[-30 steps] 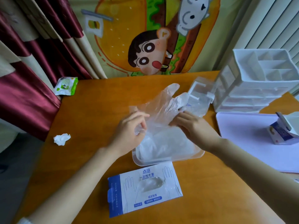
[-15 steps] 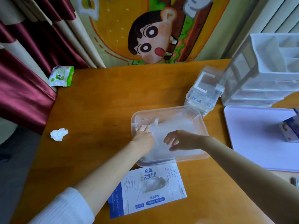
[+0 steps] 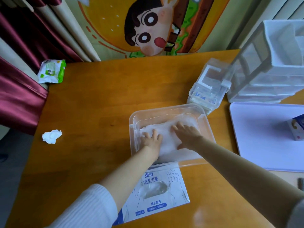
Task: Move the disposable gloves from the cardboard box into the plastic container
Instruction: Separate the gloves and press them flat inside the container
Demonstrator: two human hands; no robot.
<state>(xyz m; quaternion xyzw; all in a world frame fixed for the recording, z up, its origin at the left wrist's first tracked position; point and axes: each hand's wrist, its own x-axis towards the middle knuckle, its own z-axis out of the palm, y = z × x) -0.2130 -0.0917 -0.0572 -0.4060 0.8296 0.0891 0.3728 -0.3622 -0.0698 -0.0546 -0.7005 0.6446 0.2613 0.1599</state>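
A clear plastic container [image 3: 166, 108] stands mid-table with a pile of translucent disposable gloves [image 3: 167, 139] lying flat inside it. My left hand [image 3: 150, 139] presses on the left part of the pile with spread, straight fingers. My right hand [image 3: 186, 134] lies flat on the right part, fingers straight. Just in front of the container lies the white and blue cardboard glove box [image 3: 156, 193], flat on the table, with some clear plastic showing in its oval opening. My left forearm crosses over its left side.
A crumpled tissue [image 3: 51, 136] and a green wipes pack [image 3: 51, 71] lie at the left. A clear lidded box [image 3: 209, 89] and a white drawer organiser [image 3: 271, 63] stand at the back right. A pale purple board [image 3: 263, 137] with a small carton [image 3: 297, 127] lies on the right.
A second ago both hands held a glove up above the container. They lowered it in, and now both palms press flat on the pile. The camera has moved closer.
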